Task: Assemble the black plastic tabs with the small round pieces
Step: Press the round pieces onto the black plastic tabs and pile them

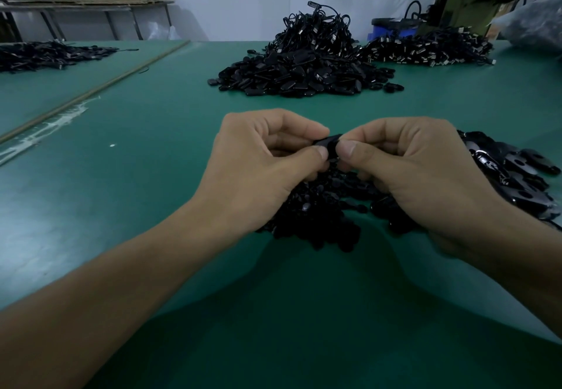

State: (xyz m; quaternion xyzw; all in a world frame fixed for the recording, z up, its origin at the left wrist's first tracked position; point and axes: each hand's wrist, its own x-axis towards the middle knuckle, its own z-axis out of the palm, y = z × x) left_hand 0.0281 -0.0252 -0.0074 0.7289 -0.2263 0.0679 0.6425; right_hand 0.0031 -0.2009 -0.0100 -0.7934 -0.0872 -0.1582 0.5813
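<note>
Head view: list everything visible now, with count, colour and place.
black plastic tab: one, black, pinched between both hands
small pieces pile: one, black, under the hands
holed tabs pile: one, glossy black, right of the right hand
far tabs pile: one, black, centre back
corded pieces heap: one, black, atop the far tabs pile
metal-tipped cords pile: one, black with silver ends, back right
left pile: one, black, far left
table mat: one, green, under everything
blue tub: one, blue, back right
machine: one, olive, back right corner
rack: one, grey-brown, back left wall
left hand: one, grips the tab's left end
right hand: one, grips the tab's right end
</note>
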